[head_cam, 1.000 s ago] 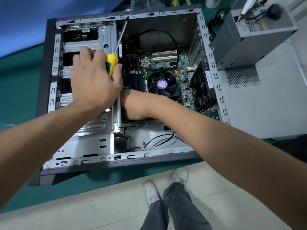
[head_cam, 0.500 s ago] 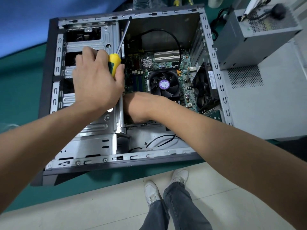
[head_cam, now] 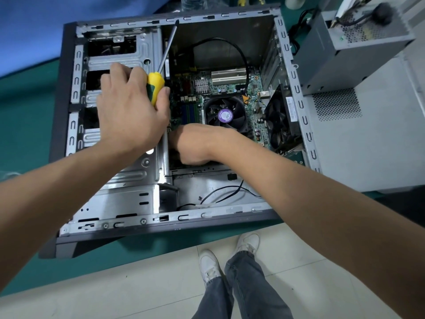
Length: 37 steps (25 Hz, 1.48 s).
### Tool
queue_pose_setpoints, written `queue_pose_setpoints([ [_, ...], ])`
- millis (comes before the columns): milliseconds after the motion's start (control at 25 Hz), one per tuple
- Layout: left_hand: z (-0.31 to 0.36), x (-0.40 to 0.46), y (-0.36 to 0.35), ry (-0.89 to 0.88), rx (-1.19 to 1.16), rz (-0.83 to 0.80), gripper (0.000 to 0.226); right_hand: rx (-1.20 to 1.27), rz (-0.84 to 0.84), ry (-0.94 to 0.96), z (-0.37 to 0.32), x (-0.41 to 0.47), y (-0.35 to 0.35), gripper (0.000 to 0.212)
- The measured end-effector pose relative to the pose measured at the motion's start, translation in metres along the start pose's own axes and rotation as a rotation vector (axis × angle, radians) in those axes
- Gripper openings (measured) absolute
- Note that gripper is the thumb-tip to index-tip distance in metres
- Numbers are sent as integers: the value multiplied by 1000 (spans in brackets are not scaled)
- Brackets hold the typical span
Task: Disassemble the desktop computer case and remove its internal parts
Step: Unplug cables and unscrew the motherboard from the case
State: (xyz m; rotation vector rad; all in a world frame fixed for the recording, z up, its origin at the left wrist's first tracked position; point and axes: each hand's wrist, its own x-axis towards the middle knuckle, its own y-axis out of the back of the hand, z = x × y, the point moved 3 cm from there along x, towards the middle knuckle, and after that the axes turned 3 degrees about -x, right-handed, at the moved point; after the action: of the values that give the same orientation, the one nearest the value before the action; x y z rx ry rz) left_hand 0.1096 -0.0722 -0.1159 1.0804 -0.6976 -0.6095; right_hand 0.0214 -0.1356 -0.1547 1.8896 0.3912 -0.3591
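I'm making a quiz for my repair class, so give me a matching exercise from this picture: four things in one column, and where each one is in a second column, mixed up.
Things:
1. screwdriver
2. processor fan
3. power supply
4. right hand

Places:
A. outside the case, beside its right wall
B. in the left hand
C. on the green circuit board, purple sticker at its hub
D. reaching down inside the case, just below the fan

Pairs: 1-B, 2-C, 3-A, 4-D

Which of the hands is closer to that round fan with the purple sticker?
The right hand, just below and left of the fan. The left hand grips a screwdriver farther left, over the drive cage.
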Motion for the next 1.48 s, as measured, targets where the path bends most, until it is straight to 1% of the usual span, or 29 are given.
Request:
queue_pose_setpoints([
  [80,1,0,0,-7,-3,1,41,-21,-57,10,-3,-2,-3,16],
  [160,1,0,0,-10,-3,3,41,-77,-148,14,-9,-1,-9,31],
  [240,1,1,0,-12,-3,6,42,-122,-178,2,-11,2,-15,32],
  [400,0,0,0,-13,9,9,43,-152,17,48,-15,7,-18,13],
  [520,0,1,0,-14,10,10,43,-200,115,67,-17,12,-20,13],
  [560,0,2,0,-17,9,11,43,-188,123,59,-16,14,-22,20],
  [600,0,1,-1,-17,8,11,43,-181,115,57,-15,15,-24,29],
  [640,0,1,-1,-16,8,12,43,-171,106,54,-15,16,-26,33],
  [680,0,1,-1,-15,8,13,43,-162,103,48,-15,16,-29,27],
  [720,0,1,-1,-15,8,14,42,-156,102,39,-16,17,-32,17],
  [760,0,1,-1,-15,9,14,42,-151,106,30,-16,19,-34,13],
  [960,0,0,-2,-16,4,20,42,-165,133,54,-17,21,-39,16],
  [1240,0,0,-3,-5,4,18,42,-189,97,79,-20,22,-42,15],
  [1360,-1,0,-3,-5,14,19,42,-158,81,80,-21,21,-42,17],
  [1480,-1,1,-3,-11,24,22,43,-76,81,32,-18,19,-36,11],
])
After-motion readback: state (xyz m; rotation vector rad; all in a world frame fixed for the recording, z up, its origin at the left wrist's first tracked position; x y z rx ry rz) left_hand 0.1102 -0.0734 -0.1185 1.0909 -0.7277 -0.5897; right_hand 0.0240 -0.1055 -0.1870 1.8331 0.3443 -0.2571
